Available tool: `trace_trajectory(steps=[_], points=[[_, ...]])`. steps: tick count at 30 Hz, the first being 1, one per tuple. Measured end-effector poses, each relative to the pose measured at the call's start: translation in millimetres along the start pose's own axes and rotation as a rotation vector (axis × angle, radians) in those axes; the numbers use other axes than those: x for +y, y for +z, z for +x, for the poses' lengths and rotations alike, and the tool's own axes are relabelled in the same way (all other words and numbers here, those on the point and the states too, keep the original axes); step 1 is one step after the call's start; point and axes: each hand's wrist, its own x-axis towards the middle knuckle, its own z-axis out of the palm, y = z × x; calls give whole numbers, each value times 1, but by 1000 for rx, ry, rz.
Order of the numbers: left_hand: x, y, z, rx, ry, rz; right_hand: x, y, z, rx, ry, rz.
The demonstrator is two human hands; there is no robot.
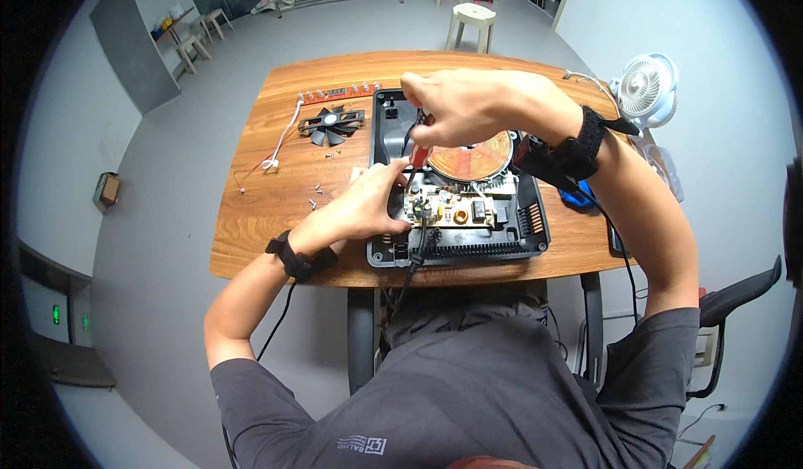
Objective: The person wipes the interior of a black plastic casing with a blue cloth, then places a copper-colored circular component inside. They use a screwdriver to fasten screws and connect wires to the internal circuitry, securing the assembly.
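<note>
An induction cooker's black lower housing (502, 251) lies on the table in front of me, its round copper coil (468, 164) exposed. Nearer to me in the housing is a circuit board (452, 210) carrying several components. My right hand (456, 107) is closed around a screwdriver (420, 153) with a red and black handle. It points down toward the board's left part; the tip is hard to make out. My left hand (361, 205) rests at the left side of the housing, thumb and fingers spread against the board's left edge. A black cord (413, 264) runs from the housing toward me.
On the wooden table (251, 226), a black cooling fan (332, 124), a red strip-shaped circuit board (339, 94) with white wires and several loose screws (315, 191) lie to the left. A small white fan (647, 91) stands at the right. A stool (473, 19) stands beyond the table.
</note>
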Motion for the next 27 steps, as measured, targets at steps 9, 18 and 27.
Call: trace_trajectory(steps=[9,18,27], points=[[6,-3,0,-13,-27,4,-7,4,5,-6,-25,-60],[6,-2,-1,1,-14,-15,11,10,-5,115,-241,46],[5,-1,-1,-17,-30,-36,-10,-2,4,-204,150,-22]])
